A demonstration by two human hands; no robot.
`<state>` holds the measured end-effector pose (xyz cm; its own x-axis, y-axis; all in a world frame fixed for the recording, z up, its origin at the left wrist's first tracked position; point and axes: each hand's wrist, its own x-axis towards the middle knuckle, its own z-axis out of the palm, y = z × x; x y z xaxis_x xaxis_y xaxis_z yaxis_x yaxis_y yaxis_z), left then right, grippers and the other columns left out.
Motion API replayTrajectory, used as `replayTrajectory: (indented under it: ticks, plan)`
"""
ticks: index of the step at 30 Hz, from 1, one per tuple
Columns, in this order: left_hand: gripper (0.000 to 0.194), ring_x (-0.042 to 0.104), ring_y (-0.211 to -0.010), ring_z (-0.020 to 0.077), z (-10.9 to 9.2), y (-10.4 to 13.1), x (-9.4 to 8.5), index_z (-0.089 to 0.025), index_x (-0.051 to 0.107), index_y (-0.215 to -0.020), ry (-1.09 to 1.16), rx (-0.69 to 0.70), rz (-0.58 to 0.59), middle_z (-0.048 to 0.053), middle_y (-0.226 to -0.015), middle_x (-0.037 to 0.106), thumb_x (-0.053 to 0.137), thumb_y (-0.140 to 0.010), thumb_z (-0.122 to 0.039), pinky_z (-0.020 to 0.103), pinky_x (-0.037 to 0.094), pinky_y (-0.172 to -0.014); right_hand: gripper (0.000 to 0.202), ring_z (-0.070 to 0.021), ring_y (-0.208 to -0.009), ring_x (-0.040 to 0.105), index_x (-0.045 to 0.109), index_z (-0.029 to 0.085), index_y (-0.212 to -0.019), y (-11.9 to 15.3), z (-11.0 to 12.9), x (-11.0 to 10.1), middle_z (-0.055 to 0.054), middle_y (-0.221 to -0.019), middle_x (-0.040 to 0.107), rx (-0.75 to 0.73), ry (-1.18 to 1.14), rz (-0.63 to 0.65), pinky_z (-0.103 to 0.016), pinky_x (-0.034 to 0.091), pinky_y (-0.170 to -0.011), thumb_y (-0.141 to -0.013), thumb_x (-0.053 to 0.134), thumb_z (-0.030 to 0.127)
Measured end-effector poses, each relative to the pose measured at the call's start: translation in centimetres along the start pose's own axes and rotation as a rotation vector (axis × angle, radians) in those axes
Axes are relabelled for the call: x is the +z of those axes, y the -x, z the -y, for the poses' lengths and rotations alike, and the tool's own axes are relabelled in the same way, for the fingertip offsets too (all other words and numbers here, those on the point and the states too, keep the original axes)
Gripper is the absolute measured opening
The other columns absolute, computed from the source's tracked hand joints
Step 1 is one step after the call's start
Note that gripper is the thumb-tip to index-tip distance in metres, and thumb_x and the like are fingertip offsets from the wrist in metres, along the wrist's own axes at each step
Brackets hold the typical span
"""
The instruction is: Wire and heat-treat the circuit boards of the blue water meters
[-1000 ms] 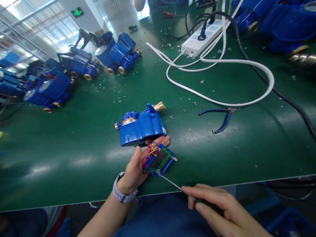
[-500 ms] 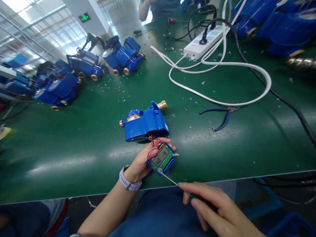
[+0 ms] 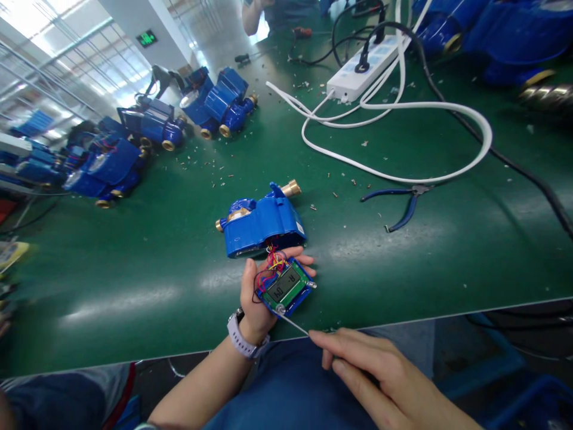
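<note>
On the palm of my left hand (image 3: 257,298) rests a green circuit board (image 3: 286,288) in a blue frame, its small display lit with dark characters. My right hand (image 3: 362,364) is closed round a thin screwdriver (image 3: 294,324), whose tip touches the board's near corner by a round silvery part. Red, yellow and black wires (image 3: 274,263) run from the board into a blue meter (image 3: 264,224) with brass ends, lying just beyond my left hand. The screwdriver's handle is mostly hidden by my fingers.
Blue-handled pliers (image 3: 408,209) lie open at the right. Behind them are a white power strip (image 3: 364,68) and looped white cable (image 3: 403,178). More blue meters (image 3: 230,101) stand at the back left and back right. A person's arm (image 3: 251,18) shows at the far edge.
My left hand and the board have shifted slightly left, and its thumb now stands raised beside the board. The screwdriver has moved left with the board. The whole view has shifted a little.
</note>
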<state>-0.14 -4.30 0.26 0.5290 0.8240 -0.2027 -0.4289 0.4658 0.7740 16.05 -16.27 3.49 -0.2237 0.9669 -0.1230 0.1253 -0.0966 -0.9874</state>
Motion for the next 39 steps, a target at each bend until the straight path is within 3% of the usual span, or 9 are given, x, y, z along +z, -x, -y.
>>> replayTrajectory:
  ticks: [14,22,30,34,37,39]
  plan:
    - [0.067,0.068,-0.092,0.0287,0.5,0.3,-0.6,-0.01,0.069,-0.114,-0.235,0.073,-0.04,0.014,-0.098,0.071,0.036,-0.092,-0.063,0.04,0.053,-0.086,0.034,-0.0146,-0.08,0.063,0.07,0.021,-0.118,-0.1,-0.7,0.4,-0.003,-0.085,0.067,0.042,-0.104,0.024,-0.024,0.049,-0.076,-0.096,0.045,0.016]
    - [0.061,0.067,-0.089,0.0271,0.4,0.5,-0.5,-0.01,0.069,-0.112,-0.213,0.05,-0.088,0.013,-0.096,0.07,0.039,-0.09,-0.058,0.037,0.052,-0.082,0.033,-0.0144,-0.077,0.06,0.068,0.017,-0.121,0.0,-1.7,1.4,-0.004,-0.081,0.064,-0.014,-0.166,0.011,-0.027,0.048,-0.077,-0.099,0.043,0.019]
    - [0.057,0.066,-0.085,0.0262,0.3,0.5,-0.2,-0.011,0.069,-0.107,-0.184,0.064,-0.107,0.011,-0.091,0.069,0.042,-0.087,-0.057,0.037,0.053,-0.08,0.041,-0.0167,-0.08,0.062,0.062,0.015,-0.131,0.0,-2.4,2.4,-0.009,-0.089,0.065,-0.121,-0.108,-0.021,-0.029,0.054,-0.075,-0.096,0.04,0.012]
    - [0.055,0.067,-0.085,0.0251,0.3,0.4,-0.2,-0.012,0.07,-0.105,-0.141,0.076,-0.124,0.011,-0.09,0.07,0.044,-0.086,-0.056,0.035,0.054,-0.08,0.044,-0.0184,-0.091,0.066,0.06,0.012,-0.132,0.4,-2.8,3.4,-0.013,-0.101,0.067,-0.142,-0.006,-0.045,-0.029,0.056,-0.082,-0.094,0.039,0.009]
    - [0.052,0.067,-0.085,0.0252,0.3,0.3,-0.3,-0.012,0.071,-0.102,-0.119,0.077,-0.153,0.01,-0.09,0.07,0.045,-0.085,-0.054,0.035,0.054,-0.079,0.044,-0.0208,-0.098,0.066,0.057,0.011,-0.136,0.5,-3.1,4.0,-0.016,-0.111,0.066,-0.175,0.063,-0.072,-0.03,0.057,-0.082,-0.096,0.038,0.011]
    - [0.051,0.067,-0.085,0.0258,0.2,0.3,-0.4,-0.012,0.07,-0.101,-0.125,0.071,-0.171,0.011,-0.09,0.07,0.044,-0.086,-0.053,0.036,0.054,-0.079,0.043,-0.0202,-0.094,0.066,0.056,0.012,-0.137,0.4,-3.2,4.2,-0.015,-0.107,0.066,-0.172,0.036,-0.072,-0.03,0.057,-0.08,-0.098,0.038,0.014]
